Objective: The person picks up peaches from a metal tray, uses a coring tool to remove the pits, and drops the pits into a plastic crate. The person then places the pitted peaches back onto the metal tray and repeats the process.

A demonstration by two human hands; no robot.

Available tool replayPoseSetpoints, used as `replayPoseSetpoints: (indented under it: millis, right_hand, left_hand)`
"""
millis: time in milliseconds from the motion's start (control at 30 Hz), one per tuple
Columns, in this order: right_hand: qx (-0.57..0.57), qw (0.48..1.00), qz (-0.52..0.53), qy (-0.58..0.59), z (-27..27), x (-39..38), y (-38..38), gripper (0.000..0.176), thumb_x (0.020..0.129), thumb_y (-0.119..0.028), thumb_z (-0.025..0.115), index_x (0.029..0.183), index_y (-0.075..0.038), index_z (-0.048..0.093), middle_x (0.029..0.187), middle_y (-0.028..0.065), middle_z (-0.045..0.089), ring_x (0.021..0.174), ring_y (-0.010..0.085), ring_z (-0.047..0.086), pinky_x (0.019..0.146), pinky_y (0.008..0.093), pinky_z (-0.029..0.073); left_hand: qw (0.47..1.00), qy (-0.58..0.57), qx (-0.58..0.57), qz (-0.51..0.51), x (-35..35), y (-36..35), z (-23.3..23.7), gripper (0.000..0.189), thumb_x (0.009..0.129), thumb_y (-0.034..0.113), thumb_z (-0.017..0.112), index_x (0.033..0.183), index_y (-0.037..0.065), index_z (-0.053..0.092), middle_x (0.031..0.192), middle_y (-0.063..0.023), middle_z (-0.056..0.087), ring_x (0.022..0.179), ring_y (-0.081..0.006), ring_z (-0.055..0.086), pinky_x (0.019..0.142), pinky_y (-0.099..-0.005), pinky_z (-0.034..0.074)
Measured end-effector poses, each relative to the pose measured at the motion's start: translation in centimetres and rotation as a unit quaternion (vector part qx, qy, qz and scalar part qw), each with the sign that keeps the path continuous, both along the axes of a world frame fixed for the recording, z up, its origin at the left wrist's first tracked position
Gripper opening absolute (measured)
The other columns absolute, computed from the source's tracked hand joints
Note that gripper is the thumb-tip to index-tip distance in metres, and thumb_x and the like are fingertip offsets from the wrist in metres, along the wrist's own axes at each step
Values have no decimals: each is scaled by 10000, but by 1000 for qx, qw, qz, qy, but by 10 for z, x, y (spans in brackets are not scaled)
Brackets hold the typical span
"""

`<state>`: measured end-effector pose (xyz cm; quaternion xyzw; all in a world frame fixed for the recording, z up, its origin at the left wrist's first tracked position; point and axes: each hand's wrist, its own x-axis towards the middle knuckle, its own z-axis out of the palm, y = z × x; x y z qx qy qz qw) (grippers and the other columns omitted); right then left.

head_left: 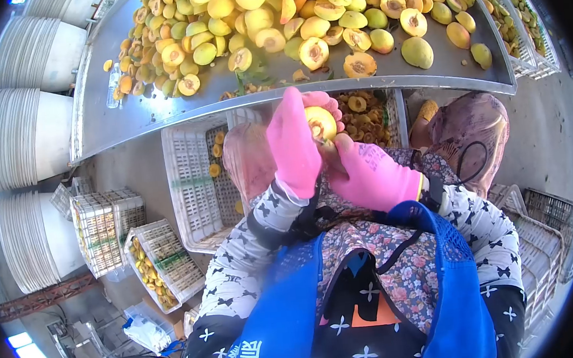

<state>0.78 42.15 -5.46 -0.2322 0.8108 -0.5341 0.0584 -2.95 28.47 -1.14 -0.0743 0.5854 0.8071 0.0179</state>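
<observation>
I watch from afar, my view on the left hand (292, 145) in its pink glove, fingers wrapped around a halved yellow fruit (321, 124), its cut face showing. Just beside it, the right hand (377, 175), gloved alike, has its thumb and fingers curled in at the fruit's lower edge; I cannot tell whether they grip something small there. Print runs across the back of the right glove, too small for me to read. Nearer the body than the left hand, the blue vest (280, 314) carries white characters, turned sideways to me, that I cannot make out with certainty.

Just beyond the fingertips runs the raised near edge of the metal table (449, 66). Bare metal lies along that edge, forward and right of the hands; farther on, a broad pile of fruit (254, 20), whole and halved, covers the surface. A clear bottle (114, 86) lies forward and left, near the side edge.

Below the hands, darkened cut halves (361, 122) sit under the table edge. Left of the left hand stands a white crate (187, 161) with a few pieces inside; farther left, bare floor (122, 155) opens before the stacked basins (14, 140).
</observation>
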Motion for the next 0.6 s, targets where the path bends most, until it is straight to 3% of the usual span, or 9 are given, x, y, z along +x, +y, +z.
replayPoseSetpoints:
  millis: [133,167,267,333,433,533,600]
  right_hand:
    - [6,999,-23,-42,-11,6,-6,237,867,-156,661,967,3,517,715,165,627,620,354,638,534,415,486]
    - [-22,988,5,-153,3,3,-6,219,864,-146,652,960,-2,518,701,134,615,595,305,629,510,386,474]
    - [-125,893,81,-425,45,-8,4,174,853,-119,629,949,-18,525,673,51,575,537,169,587,453,301,432]
    - [-214,809,125,-534,42,-11,11,160,843,-106,620,953,-31,533,673,8,541,519,95,541,433,249,394]
    - [-213,793,141,-553,41,-13,15,174,822,-102,632,949,-33,536,652,4,527,492,100,514,435,247,389]
    - [-118,865,90,-480,42,-10,10,173,804,-111,646,909,-23,540,657,1,527,494,91,505,441,241,383]
    - [-161,831,140,-513,35,-12,17,174,796,-123,652,896,-21,553,669,1,535,497,91,504,443,240,381]
  left_hand:
    - [998,-57,-19,-19,0,-3,-6,493,1050,415,398,941,-9,625,832,-123,665,715,-193,654,646,-305,557]
    - [998,-63,-9,-27,0,-4,0,490,1052,406,402,921,-8,629,819,-113,659,695,-179,641,627,-290,546]
    - [998,-54,-15,-12,0,1,3,494,1054,398,406,889,-7,635,805,-102,654,672,-161,626,601,-273,527]
    - [998,-38,-33,-26,0,0,3,498,1054,399,407,877,-5,638,807,-103,656,670,-161,627,598,-273,523]
    - [994,-31,-69,-80,0,-8,-2,504,1053,402,411,863,-2,644,807,-107,663,665,-164,631,602,-276,525]
    - [990,-54,-82,-98,-2,-11,-13,509,1049,406,412,865,-4,651,794,-111,671,650,-172,638,611,-280,530]
    - [987,-87,-45,-127,-1,-14,-15,519,1046,414,404,874,-8,654,786,-114,677,643,-181,645,617,-288,533]
